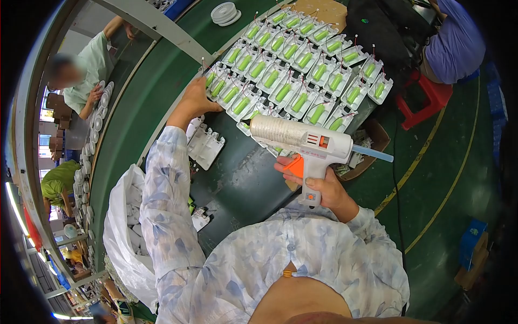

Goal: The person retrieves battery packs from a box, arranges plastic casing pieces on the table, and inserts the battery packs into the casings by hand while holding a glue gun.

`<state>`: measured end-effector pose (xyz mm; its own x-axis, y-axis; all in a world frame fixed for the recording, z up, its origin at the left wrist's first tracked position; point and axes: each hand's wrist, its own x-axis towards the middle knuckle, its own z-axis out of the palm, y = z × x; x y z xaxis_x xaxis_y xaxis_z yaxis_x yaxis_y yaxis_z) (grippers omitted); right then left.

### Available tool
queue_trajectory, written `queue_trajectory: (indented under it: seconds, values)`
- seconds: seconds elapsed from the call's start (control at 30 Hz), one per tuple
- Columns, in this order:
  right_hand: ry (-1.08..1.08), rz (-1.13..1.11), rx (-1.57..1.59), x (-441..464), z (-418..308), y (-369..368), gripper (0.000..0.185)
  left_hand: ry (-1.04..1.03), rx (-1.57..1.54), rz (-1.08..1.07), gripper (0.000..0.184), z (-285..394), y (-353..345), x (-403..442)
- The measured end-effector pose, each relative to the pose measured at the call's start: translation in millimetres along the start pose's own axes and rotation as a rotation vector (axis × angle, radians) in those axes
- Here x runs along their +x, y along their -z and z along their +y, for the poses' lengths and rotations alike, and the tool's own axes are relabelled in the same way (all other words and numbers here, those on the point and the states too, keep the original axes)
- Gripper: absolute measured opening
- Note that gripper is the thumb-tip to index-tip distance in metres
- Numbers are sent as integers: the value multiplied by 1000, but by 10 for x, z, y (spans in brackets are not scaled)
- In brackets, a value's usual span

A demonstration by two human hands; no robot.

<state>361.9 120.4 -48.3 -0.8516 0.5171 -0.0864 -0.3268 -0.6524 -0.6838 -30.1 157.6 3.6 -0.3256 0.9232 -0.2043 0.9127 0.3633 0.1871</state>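
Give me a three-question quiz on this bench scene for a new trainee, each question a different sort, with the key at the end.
1. Multiple choice: What colour is the trigger of the glue gun?
A) blue
B) orange
C) black

2. True or false: The left hand holds the glue gun.

3. Fill in the blank: The cylinders lying in the white housings are ______ in colour.

Key:
1. B
2. False; the right hand holds it.
3. green
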Motion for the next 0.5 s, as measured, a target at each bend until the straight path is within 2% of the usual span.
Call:
queue_trajectory:
  seconds: [0.3, 0.4, 0.5]
  values:
    - [-4, 29, 0, 4, -42, -54, 82, -38, -52, 32, 93, 36, 9, 60]
    - [4, 37, 8, -8, -39, -69, 82, 20, -100, 26, 91, 62, 39, -56]
    - [5, 10, 6, -18, -24, -41, 80, -126, -72, 416, 84, 87, -169, -525]
